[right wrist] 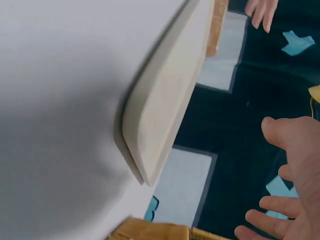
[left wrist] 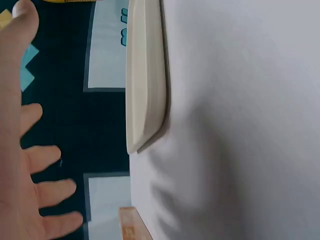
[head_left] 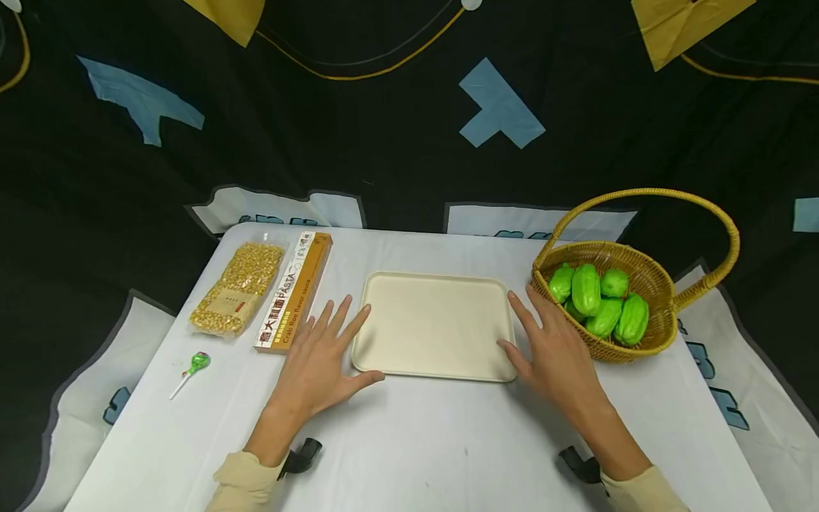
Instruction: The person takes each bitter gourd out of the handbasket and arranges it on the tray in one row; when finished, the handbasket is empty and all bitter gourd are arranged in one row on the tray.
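Note:
A cream rectangular tray point(head_left: 435, 327) lies on the white table between the two hands, with nothing on it. My left hand point(head_left: 320, 363) hovers at the tray's left end, fingers spread and holding nothing. Over the tray's right end is my right hand point(head_left: 555, 352), its fingers also apart and nothing in them. Both wrist views show the hands raised above the tabletop, the left hand point(left wrist: 25, 165) and the right hand point(right wrist: 295, 175) each with the tray's edge in front. The right fingertips overlap the rim of a wicker basket point(head_left: 662, 334) in the head view.
Several green, ridged vegetables point(head_left: 601, 299) sit in the tall-handled basket at the right. Left of the tray lie a pasta box point(head_left: 296, 291), a clear bag of yellow kernels point(head_left: 239, 288) and a green-wrapped lollipop point(head_left: 200, 360). A black curtain point(head_left: 384, 142) hangs behind the table.

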Tool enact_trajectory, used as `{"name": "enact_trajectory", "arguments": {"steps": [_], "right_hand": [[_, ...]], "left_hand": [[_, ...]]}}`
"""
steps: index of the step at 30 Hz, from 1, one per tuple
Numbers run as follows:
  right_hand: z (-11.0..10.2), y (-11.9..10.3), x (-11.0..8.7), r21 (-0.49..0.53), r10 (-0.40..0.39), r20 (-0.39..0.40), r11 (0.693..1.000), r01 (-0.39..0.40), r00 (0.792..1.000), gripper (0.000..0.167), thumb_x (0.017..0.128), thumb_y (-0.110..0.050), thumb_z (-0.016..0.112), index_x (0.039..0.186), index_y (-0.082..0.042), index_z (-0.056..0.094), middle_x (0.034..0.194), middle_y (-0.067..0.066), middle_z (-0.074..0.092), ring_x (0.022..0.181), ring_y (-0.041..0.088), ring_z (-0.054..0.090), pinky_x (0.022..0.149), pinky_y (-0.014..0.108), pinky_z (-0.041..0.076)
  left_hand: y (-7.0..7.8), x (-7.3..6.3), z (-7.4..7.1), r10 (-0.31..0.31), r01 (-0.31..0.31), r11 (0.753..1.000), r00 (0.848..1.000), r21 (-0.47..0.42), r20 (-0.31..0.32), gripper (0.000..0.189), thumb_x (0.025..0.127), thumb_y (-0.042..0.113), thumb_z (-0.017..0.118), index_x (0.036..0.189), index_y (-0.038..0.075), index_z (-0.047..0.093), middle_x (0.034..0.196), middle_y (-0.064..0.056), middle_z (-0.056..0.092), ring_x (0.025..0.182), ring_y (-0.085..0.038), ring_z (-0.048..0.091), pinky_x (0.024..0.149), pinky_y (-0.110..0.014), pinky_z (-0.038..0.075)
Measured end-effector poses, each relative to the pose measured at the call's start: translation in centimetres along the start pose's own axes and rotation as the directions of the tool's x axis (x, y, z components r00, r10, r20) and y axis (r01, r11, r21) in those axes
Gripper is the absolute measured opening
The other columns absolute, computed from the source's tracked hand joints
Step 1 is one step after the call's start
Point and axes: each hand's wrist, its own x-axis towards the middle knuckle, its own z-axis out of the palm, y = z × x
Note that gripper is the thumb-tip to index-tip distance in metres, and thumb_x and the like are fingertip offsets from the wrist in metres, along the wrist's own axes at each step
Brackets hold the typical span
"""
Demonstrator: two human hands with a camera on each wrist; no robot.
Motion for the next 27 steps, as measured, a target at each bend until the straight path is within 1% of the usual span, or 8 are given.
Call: {"name": "enact_trajectory", "arguments": {"steps": [3,5,7,12,15,21,25,27], "right_hand": [[-0.8,0.7,0.2,0.055,0.02,-0.036,0.998,-0.018,0.999,0.081,0.09,-0.027,0.087,0.16,-0.009,0.05,0.158,0.027,0.05,0.137,0.049,0.056,0.108,0.067,0.053],[-1.3,1.2,0.2,0.083,0.045,-0.04,0.996,-0.042,0.998,0.08,0.09,-0.025,0.087,0.16,-0.01,0.051,0.158,0.025,0.052,0.136,0.048,0.057,0.105,0.067,0.055],[-1.9,1.7,0.2,0.092,0.078,-0.035,0.993,-0.075,0.996,0.078,0.091,-0.023,0.086,0.16,-0.011,0.051,0.157,0.026,0.053,0.135,0.049,0.058,0.1,0.069,0.056],[-3.2,3.1,0.1,0.078,0.16,0.0,0.984,-0.159,0.987,0.074,0.093,-0.022,0.085,0.158,-0.011,0.052,0.154,0.027,0.053,0.129,0.052,0.061,0.088,0.072,0.059],[-4.0,3.9,0.0,0.082,0.192,0.023,0.978,-0.193,0.981,0.072,0.093,-0.02,0.085,0.157,-0.01,0.053,0.153,0.027,0.053,0.128,0.054,0.06,0.086,0.074,0.059],[-5.0,6.0,-0.2,0.111,0.253,0.044,0.96,-0.256,0.967,0.07,0.096,-0.018,0.083,0.158,-0.01,0.052,0.153,0.028,0.052,0.126,0.056,0.059,0.089,0.078,0.055],[-5.1,7.3,-0.3,0.126,0.294,0.068,0.946,-0.3,0.953,0.071,0.096,-0.018,0.081,0.159,-0.009,0.049,0.152,0.031,0.05,0.13,0.058,0.055,0.094,0.081,0.051],[-5.2,7.9,-0.4,0.144,0.31,0.08,0.937,-0.319,0.947,0.072,0.096,-0.016,0.081,0.159,-0.008,0.049,0.151,0.032,0.05,0.127,0.057,0.056,0.093,0.08,0.052]], "left_hand": [[-0.6,-0.3,-0.2,0.012,-0.016,0.997,0.999,-0.079,-0.042,0.104,0.085,0.085,0.067,0.169,0.031,0.037,0.173,-0.01,0.038,0.148,-0.043,0.05,0.117,-0.066,0.046],[-1.0,-0.5,-0.3,0.018,-0.026,0.992,0.998,-0.12,-0.068,0.102,0.084,0.08,0.073,0.166,0.028,0.043,0.169,-0.01,0.045,0.141,-0.042,0.058,0.111,-0.064,0.052],[-1.3,-0.7,-0.3,0.019,-0.031,0.988,0.997,-0.153,-0.081,0.099,0.084,0.077,0.077,0.164,0.026,0.047,0.167,-0.009,0.049,0.136,-0.04,0.062,0.108,-0.062,0.055],[-2.0,-0.9,0.0,0.016,-0.028,0.979,0.998,-0.201,-0.062,0.091,0.085,0.069,0.081,0.159,0.024,0.054,0.165,-0.009,0.05,0.136,-0.039,0.062,0.11,-0.061,0.054],[-2.4,-0.9,0.4,0.02,-0.029,0.972,0.999,-0.233,-0.037,0.084,0.086,0.066,0.083,0.155,0.024,0.059,0.166,-0.007,0.05,0.14,-0.038,0.06,0.111,-0.061,0.053],[-3.0,-0.8,1.1,0.04,-0.041,0.954,0.999,-0.298,-0.011,0.073,0.088,0.057,0.085,0.149,0.024,0.064,0.165,-0.006,0.051,0.145,-0.034,0.056,0.114,-0.06,0.051],[-3.3,-0.8,1.5,0.045,-0.038,0.944,0.999,-0.328,0.012,0.068,0.088,0.05,0.088,0.147,0.023,0.066,0.165,-0.005,0.051,0.146,-0.034,0.055,0.115,-0.058,0.051],[-3.5,-0.9,1.8,0.051,-0.04,0.942,0.998,-0.334,0.023,0.069,0.087,0.05,0.089,0.146,0.023,0.067,0.164,-0.004,0.052,0.145,-0.034,0.055,0.115,-0.058,0.051]]}}
